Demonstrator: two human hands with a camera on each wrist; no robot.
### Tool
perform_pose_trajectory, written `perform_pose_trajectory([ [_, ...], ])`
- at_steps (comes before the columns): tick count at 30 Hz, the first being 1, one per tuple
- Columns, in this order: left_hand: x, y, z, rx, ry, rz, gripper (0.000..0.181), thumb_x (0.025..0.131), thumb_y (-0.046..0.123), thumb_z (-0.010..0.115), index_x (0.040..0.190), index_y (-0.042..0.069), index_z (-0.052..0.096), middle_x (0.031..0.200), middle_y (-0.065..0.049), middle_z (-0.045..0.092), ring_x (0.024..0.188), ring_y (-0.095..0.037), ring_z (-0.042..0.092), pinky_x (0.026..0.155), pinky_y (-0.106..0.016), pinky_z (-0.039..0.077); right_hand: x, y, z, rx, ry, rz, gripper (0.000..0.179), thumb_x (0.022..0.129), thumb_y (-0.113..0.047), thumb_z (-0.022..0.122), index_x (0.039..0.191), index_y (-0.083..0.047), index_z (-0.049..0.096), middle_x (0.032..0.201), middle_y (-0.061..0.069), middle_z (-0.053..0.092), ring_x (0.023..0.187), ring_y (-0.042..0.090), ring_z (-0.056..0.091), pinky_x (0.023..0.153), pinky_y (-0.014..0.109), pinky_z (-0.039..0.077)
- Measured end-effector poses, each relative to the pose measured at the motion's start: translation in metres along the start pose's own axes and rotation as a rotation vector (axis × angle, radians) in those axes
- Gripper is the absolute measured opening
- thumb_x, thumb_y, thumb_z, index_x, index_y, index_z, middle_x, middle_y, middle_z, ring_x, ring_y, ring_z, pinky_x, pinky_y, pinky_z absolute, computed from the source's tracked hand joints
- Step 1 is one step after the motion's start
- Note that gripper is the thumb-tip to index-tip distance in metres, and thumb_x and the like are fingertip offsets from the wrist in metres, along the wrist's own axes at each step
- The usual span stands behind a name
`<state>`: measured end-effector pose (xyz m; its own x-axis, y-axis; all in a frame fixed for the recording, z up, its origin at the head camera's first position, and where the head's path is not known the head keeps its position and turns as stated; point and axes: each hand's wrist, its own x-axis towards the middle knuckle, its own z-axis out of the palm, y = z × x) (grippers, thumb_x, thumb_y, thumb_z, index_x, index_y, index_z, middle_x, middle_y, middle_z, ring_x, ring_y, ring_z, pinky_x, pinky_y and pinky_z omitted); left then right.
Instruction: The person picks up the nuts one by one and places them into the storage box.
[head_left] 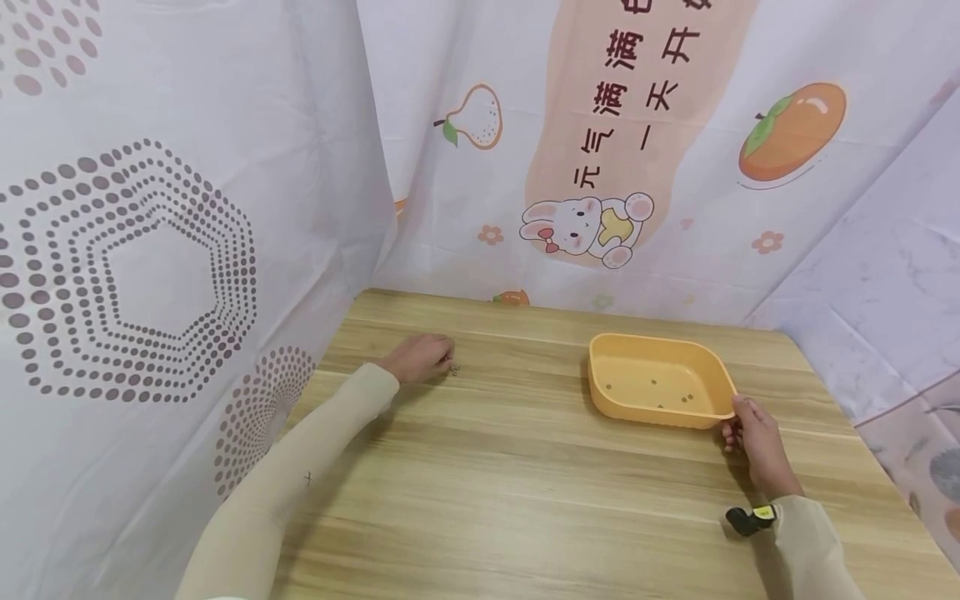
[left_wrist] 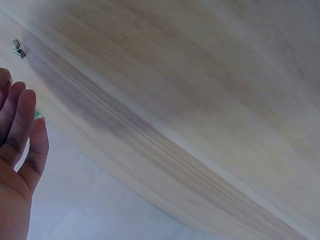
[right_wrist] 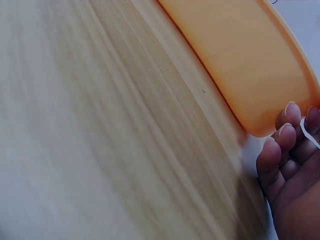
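My left hand (head_left: 422,358) is low over the far left of the table, fingers bent loosely beside a few small metal nuts (head_left: 455,371). Two nuts (left_wrist: 18,48) show in the left wrist view, just beyond the fingertips; nothing shows held in the visible fingers, and the thumb is out of that view. At the right, my right hand (head_left: 759,442) grips the near right corner of a yellow plastic tray (head_left: 660,415), thumb at the rim and fingers curled below. In the right wrist view, fingertips (right_wrist: 287,112) lie against the tray wall (right_wrist: 260,112). Several small nuts lie scattered on the tray's floor.
The wood-grain table (head_left: 510,483) ends at a printed cloth (head_left: 465,208) behind. Another hanging cloth (head_left: 315,167) borders its left side, close to my left arm. A small black device (head_left: 750,521) sits at my right wrist.
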<state>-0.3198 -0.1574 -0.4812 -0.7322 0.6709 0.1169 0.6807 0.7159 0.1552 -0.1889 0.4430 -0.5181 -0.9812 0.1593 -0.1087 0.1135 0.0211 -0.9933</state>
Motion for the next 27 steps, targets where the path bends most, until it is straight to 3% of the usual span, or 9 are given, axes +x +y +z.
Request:
perform_pose_trajectory([
  [6,0.001,0.001,0.002,0.033,0.014,0.007,0.01,0.1,0.017,0.067,0.091,0.015,0.063,0.085,0.006,0.06,0.07,-0.007,0.053,0.065,-0.026,0.05,-0.002,-0.003,0.001,-0.006,-0.001,0.006,0.038,0.111,-0.038,0.043,0.085,-0.013,0.055,0.07,-0.003,0.056,0.06,0.009,0.052,0.054,0.024,0.05],
  [27,0.014,0.008,0.003,0.018,0.019,0.053,0.009,0.1,0.02,0.069,0.093,0.015,0.066,0.086,0.007,0.062,0.071,-0.005,0.054,0.064,-0.023,0.049,-0.002,-0.004,0.002,0.008,-0.003,0.005,0.038,0.111,-0.036,0.044,0.085,-0.011,0.055,0.069,-0.002,0.057,0.06,0.01,0.053,0.054,0.025,0.05],
])
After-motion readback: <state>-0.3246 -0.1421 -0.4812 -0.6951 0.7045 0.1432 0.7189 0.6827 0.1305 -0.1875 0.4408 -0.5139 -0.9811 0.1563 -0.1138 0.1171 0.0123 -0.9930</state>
